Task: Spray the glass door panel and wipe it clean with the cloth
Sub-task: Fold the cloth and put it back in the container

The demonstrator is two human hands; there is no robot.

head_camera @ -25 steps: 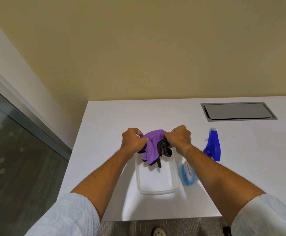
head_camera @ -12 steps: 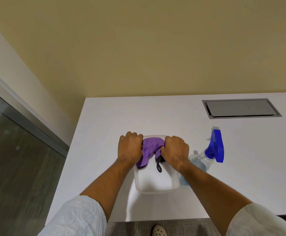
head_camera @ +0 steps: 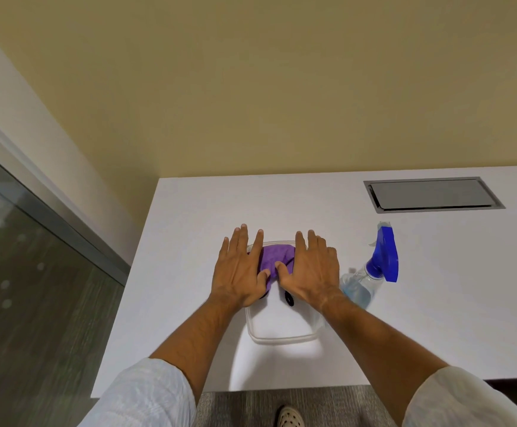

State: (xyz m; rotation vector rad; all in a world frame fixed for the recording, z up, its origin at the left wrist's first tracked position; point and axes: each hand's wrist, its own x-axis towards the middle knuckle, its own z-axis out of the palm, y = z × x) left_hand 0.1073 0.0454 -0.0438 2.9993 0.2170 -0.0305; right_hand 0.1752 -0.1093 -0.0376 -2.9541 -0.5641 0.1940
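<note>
On the white tabletop [head_camera: 436,303], a clear rectangular plastic container [head_camera: 282,337] is sitting in front of the person, and a crumpled purple microfibre cloth [head_camera: 274,257] is lying in its far end. Both hands are hovering flat above it, palms down. The left hand [head_camera: 241,269] is spreading its fingers wide and straight over the container's left edge, gripping nothing, with its thumb tip touching the cloth. The right hand [head_camera: 311,269] is likewise lying open with fingers stretched forward, its thumb pressing onto the purple fabric; whether the palms are resting on the cloth or just above it cannot be told. A small dark strip, perhaps a black cloth edge [head_camera: 288,298], is peeking out beneath the right palm inside the container.

Just beside the right wrist, a clear spray bottle with pale blue liquid and a blue trigger head [head_camera: 385,257] is standing apart from the container, its nozzle pointing away from the person. Farther back on the right, a grey recessed rectangular hatch [head_camera: 429,195] is sitting flush in the table. At the left edge of the view, the framed glass door panel [head_camera: 20,272] is showing faint pale spots. White sleeves [head_camera: 146,396] are covering both upper arms.
</note>
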